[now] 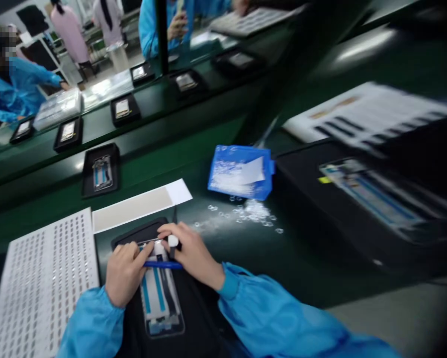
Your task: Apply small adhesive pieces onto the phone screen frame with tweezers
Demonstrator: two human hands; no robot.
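The green table (245,258) carries the work. At its near edge a black tray (132,232) holds a phone frame (159,298), which lies flat under both hands. A white perforated sheet (40,278) sits just to the left. A blue box (241,171) lies well off to the right, with small clear rings (253,211) spilled beside it.

The work looks mid-way. The frame is seated and its top end is being worked on, and more trays (100,171) wait on the belt beyond.

The left hand (124,273) has its grip narrow, thumb and forefinger closed on a blue tool (163,265) laid across the frame. The right hand (193,253) curls its fingers tight around a small white piece (173,241), which it presses at the frame's upper edge.
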